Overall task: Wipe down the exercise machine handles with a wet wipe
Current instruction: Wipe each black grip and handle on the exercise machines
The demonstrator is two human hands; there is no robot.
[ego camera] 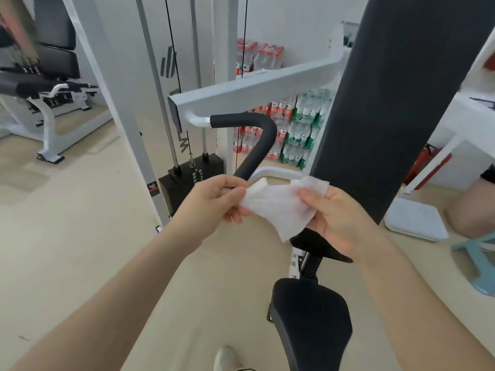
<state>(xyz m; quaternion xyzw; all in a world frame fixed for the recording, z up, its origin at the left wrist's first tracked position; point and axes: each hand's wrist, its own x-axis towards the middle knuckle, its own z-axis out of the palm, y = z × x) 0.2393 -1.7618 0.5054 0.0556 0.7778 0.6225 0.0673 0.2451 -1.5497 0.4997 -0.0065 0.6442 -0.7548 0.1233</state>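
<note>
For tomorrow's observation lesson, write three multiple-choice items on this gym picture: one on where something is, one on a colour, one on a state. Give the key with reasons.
1. Where is the wet wipe?
A. Draped over the seat
B. Held between both hands
C. On the floor

2. What colour is the grip on the curved handle?
A. Black
B. Red
C. Blue

3. How does the wipe stand to the handle?
A. Wrapped round it
B. Pressed flat on it
C. Not clearly on its grip

Key: B, the left hand and right hand each pinch an edge. A, the foam sleeve is black beyond its white stub. C, the wipe hangs spread between the hands, at the handle's lower end.
</note>
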